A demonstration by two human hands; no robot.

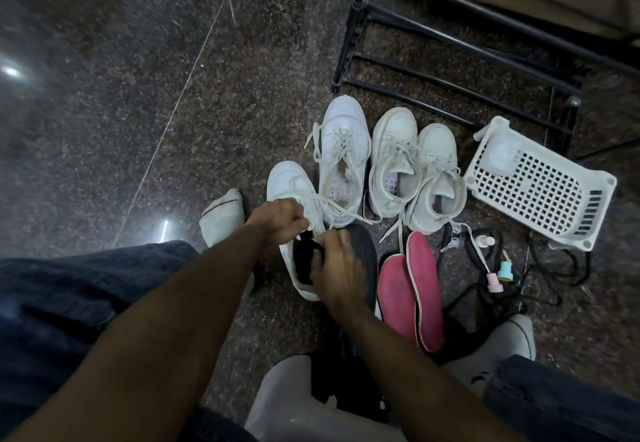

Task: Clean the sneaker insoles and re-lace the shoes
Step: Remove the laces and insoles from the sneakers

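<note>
Both hands at the mouth of a white sneaker (294, 199) on the granite floor (138, 112).

The left hand (280, 219) pinches the sneaker's tongue edge near the laces, fingers curled; the right hand (341, 268) curls round a dark insole (362, 251) whose front end sits in the shoe opening — the rest sticks out under the palm. Two pink insoles (412, 292) lie just right of it; three more white sneakers (391, 164) stand beyond, near a tipped white basket (540, 185).
</note>
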